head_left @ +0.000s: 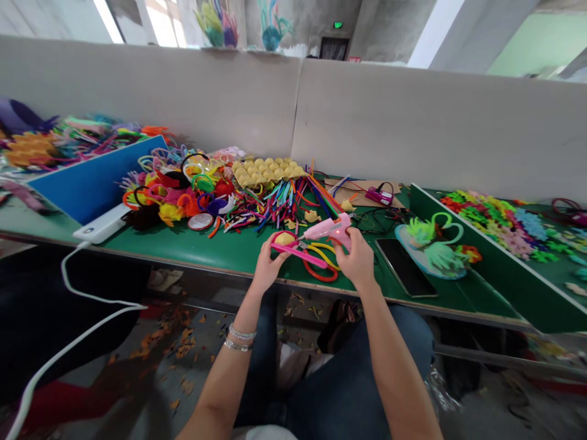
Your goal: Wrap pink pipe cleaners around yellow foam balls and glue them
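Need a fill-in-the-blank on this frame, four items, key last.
1. The right hand grips a pink ____.
2. The left hand holds a yellow piece and a strip coloured ____.
3. The phone lies to the ____ of the right hand.
4. The divider nearest the white power strip is ____.

Key: glue gun; pink; right; blue.

The right grip (358, 261) hid part of the pink glue gun (321, 228); the left grip (268, 264) hid the underside of the yellow piece (285, 238). Far beyond both, the green sign (338, 25) was unreadably small. Left of them, the frame cut off the white cable (105, 299).
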### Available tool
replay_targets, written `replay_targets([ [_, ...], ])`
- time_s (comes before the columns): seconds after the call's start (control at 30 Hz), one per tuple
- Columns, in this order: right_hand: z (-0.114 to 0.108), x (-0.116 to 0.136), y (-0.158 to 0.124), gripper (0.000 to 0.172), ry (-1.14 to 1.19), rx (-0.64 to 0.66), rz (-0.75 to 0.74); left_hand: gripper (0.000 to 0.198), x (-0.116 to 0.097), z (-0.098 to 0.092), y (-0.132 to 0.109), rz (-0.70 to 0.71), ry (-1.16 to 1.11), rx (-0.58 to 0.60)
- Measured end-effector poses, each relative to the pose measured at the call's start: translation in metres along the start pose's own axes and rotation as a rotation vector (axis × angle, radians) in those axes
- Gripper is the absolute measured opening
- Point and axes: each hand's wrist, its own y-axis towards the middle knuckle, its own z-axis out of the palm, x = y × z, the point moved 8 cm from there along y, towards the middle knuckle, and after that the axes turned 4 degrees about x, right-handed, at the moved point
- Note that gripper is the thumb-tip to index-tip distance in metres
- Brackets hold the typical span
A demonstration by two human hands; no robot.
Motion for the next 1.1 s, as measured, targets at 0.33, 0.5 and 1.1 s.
replay_targets([
  [0.33, -0.008, 0.01, -0.001, 0.023, -0.066, -0.06, -0.04, 0.055, -0.005, 0.007, 0.001, -0.025, -0.181, 0.047],
  [0.5, -0.015, 0.021, -0.002, 0.025, -0.205, -0.124, -0.139, 0.053, -0.011, 0.005, 0.001, -0.003, -0.134, 0.028],
  [1.1, 0.008, -0.042, 0.001, 0.041, -0.259, 0.231, 0.387, 0.051, 0.006, -0.002, 0.009, -0.104, -0.342, -0.07],
])
